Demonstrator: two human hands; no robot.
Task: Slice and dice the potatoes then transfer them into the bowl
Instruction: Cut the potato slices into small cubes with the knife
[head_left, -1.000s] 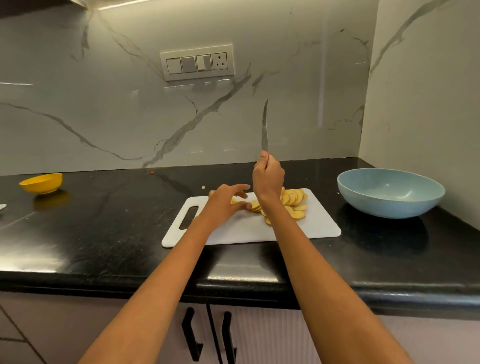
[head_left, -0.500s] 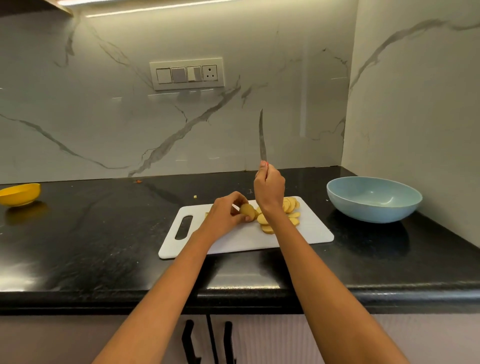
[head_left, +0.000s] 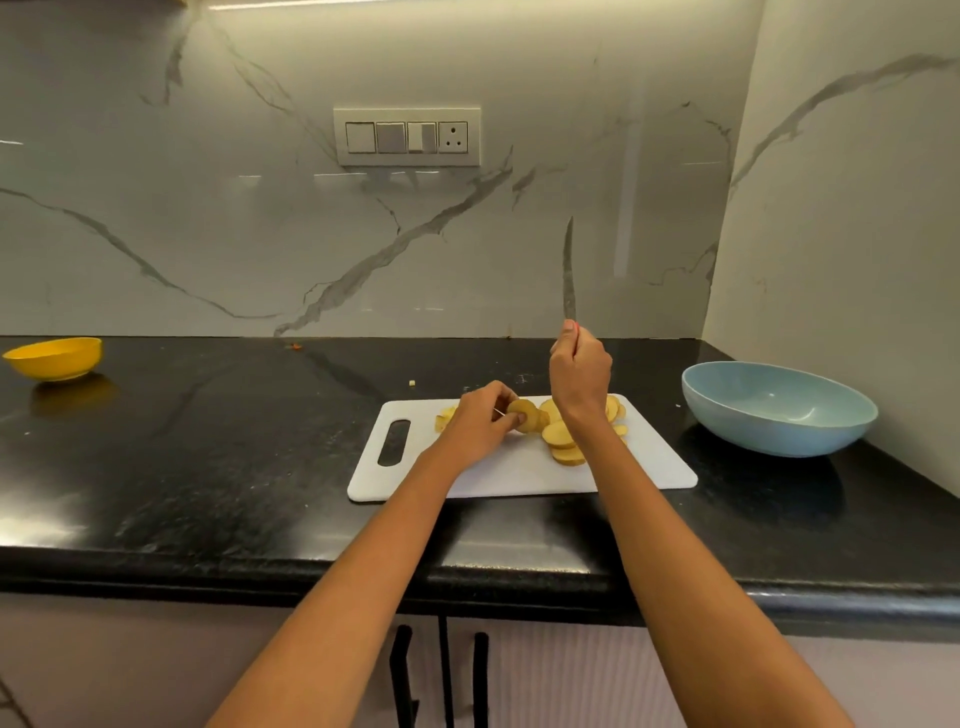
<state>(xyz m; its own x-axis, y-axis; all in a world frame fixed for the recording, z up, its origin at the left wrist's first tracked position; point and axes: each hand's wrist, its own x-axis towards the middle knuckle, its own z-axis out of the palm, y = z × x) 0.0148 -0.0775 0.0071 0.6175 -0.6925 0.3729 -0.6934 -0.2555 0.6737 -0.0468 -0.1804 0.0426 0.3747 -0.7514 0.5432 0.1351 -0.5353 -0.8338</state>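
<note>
I hold my left hand (head_left: 480, 423) on the white plastic cutting board (head_left: 519, 470), its fingers pinching the small unsliced end of a yellow potato (head_left: 525, 414). My right hand (head_left: 581, 375) grips the steel knife (head_left: 569, 273), blade pointing up above the board. Round potato slices (head_left: 560, 435) lie fanned beside the stub, so slicing looks nearly done; dicing is not begun, and the pale blue bowl (head_left: 779, 410) on the black table (head_left: 208, 467) holds nothing I can see. I can read no writing or brand anywhere.

A yellow bowl (head_left: 53, 357) sits far left on the black countertop (head_left: 208, 467) below a switch panel (head_left: 407, 136).
</note>
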